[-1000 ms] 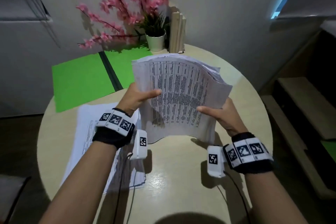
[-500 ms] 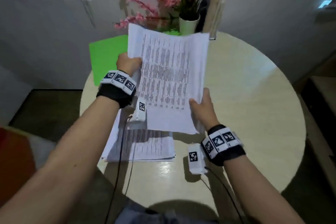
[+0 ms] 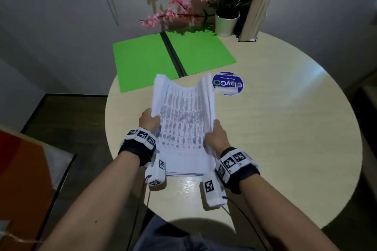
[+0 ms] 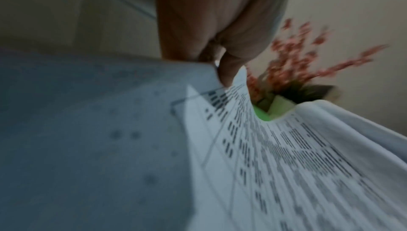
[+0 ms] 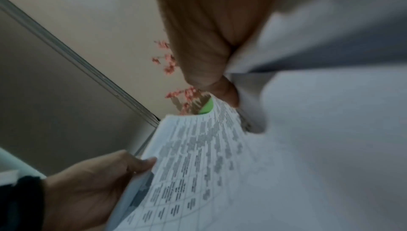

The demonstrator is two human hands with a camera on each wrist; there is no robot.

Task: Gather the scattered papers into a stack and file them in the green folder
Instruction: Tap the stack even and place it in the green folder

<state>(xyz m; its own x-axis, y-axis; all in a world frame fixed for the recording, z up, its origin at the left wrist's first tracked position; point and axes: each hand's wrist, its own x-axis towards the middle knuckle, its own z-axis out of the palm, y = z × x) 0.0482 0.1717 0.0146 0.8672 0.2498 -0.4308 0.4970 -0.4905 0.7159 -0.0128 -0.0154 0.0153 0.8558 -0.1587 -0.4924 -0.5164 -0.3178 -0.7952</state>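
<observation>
A thick stack of printed papers (image 3: 183, 124) sits at the near middle of the round table, its long sides bent upward into a trough. My left hand (image 3: 148, 121) grips the stack's left edge and my right hand (image 3: 217, 137) grips its right edge. The left wrist view shows my thumb (image 4: 229, 71) on the printed sheets (image 4: 286, 165). In the right wrist view my right thumb (image 5: 204, 64) pinches the papers (image 5: 220, 165), with my left hand (image 5: 94, 182) on the far edge. The green folder (image 3: 169, 59) lies open and flat at the back left of the table.
A round blue-labelled lid or pack (image 3: 227, 83) lies right of the stack's far end. A white pot with pink blossoms (image 3: 226, 24) and a pale wooden holder (image 3: 255, 12) stand at the back. The beige table (image 3: 285, 128) overhangs dark floor; an orange object (image 3: 20, 179) sits at the left.
The held sheets came down and toward me onto the pile that lay on the table. Both hands now hold one combined stack by its side edges. The camera view shifted.
</observation>
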